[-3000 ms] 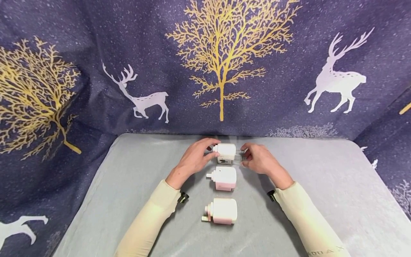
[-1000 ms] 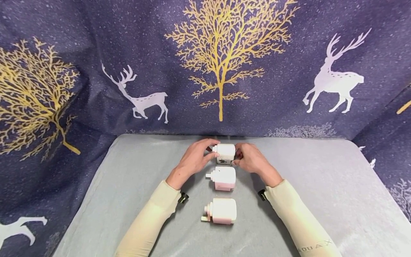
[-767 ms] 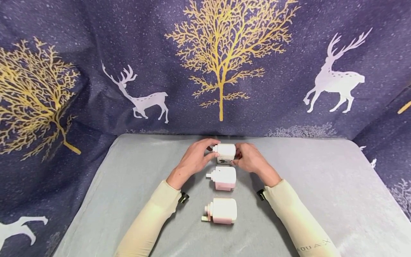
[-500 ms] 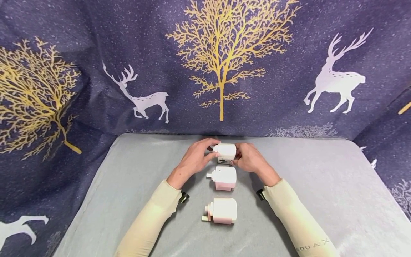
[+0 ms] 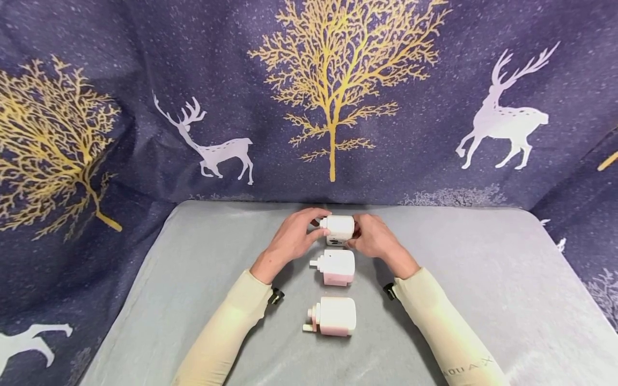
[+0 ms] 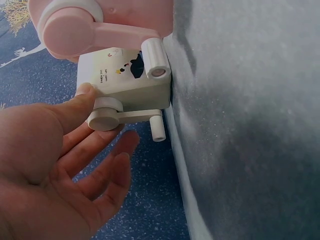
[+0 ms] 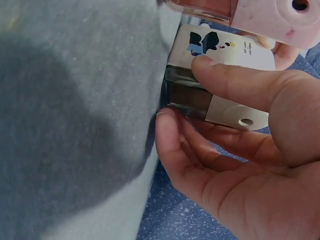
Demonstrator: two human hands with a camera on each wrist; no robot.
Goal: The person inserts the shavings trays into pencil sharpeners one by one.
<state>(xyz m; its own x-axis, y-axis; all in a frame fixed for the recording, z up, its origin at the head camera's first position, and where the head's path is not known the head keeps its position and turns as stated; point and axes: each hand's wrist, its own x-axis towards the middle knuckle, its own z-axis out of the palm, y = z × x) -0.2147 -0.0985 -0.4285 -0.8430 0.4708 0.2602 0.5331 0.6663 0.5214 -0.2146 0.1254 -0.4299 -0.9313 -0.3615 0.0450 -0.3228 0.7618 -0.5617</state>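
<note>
A white hand-crank pencil sharpener (image 5: 340, 225) with a panda print stands at the table's far edge. My left hand (image 5: 289, 236) holds it on the crank side; in the left wrist view the thumb lies on the body beside the crank (image 6: 137, 116). On the other side, my right hand (image 5: 379, 236) grips the same sharpener. The right wrist view shows the thumb on the printed face and fingers around the underside, near the clear shavings drawer (image 7: 187, 97), which sits in the body. Part of the sharpener's right end is hidden by the right hand in the head view.
A pink sharpener (image 5: 338, 266) stands just in front of the white one, and another pink sharpener (image 5: 338, 316) is closer to me. Both cranks point left. Behind the grey table (image 5: 203, 257) hangs a dark blue curtain (image 5: 289, 177) with deer and trees.
Three seconds ago the clear drawer stuck out to the right; since then my right hand has moved left and the drawer is in the body. The left hand has stayed in place.
</note>
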